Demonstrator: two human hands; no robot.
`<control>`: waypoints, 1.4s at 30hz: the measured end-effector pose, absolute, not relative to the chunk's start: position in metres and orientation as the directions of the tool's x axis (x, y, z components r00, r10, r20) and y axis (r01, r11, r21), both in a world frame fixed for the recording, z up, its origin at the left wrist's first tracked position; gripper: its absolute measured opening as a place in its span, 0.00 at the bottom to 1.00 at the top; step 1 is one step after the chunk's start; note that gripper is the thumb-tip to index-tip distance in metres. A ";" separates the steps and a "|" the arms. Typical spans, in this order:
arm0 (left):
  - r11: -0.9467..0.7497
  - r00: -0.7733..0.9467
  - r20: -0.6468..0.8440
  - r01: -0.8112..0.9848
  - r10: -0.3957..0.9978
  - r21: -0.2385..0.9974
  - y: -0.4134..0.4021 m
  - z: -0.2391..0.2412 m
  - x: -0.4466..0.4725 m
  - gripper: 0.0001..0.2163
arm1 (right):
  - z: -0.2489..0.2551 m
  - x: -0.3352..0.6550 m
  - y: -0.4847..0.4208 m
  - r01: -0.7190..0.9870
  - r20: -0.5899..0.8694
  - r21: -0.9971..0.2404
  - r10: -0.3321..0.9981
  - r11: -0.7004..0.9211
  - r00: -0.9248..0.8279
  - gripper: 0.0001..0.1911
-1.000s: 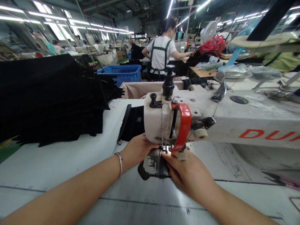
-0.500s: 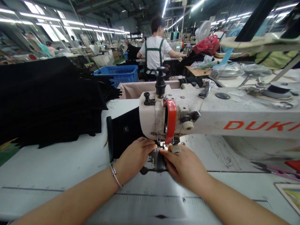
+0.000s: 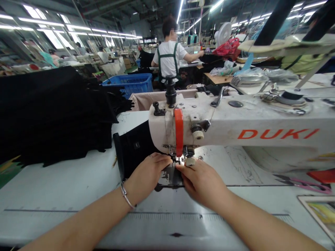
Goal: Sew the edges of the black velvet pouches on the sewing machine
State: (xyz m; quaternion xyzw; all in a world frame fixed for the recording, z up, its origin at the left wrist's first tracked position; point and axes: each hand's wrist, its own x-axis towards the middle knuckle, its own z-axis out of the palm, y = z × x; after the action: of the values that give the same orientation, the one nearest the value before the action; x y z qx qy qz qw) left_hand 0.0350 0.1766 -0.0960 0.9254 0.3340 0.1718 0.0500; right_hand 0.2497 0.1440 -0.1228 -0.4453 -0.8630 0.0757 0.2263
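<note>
A white sewing machine [image 3: 235,132] with a red guard [image 3: 179,130] stands across the table. A black fabric piece [image 3: 133,148] lies under its needle and runs back to the left. My left hand [image 3: 148,174], with a bracelet at the wrist, presses flat on this fabric just left of the needle, fingers together. My right hand [image 3: 202,181] rests at the needle's right side, fingertips pinching the fabric edge over the dark needle plate [image 3: 170,179]. The needle itself is mostly hidden behind the fingers.
A tall stack of black fabric [image 3: 52,115] fills the table's left. Pink-handled scissors [image 3: 306,184] lie at the right. A blue basket [image 3: 129,83] and a beige bin [image 3: 157,97] stand behind. A person in a white shirt [image 3: 170,57] works at a far table.
The view has shifted right, so the machine sits further left in frame. Both hands stay at the needle; the black fabric has fed a little further back on the left.
</note>
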 end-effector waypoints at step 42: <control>-0.835 0.808 0.213 0.524 0.550 0.167 0.142 -0.102 0.029 0.19 | -0.105 0.269 0.136 0.473 0.295 -0.318 0.560 0.822 -0.774 0.07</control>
State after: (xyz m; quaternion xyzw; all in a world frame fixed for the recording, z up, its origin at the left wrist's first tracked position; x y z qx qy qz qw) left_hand 0.0287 0.1423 -0.1016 0.9494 0.2828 0.1270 0.0503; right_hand 0.2688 0.1360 -0.1045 -0.2761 -0.9350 0.1135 0.1915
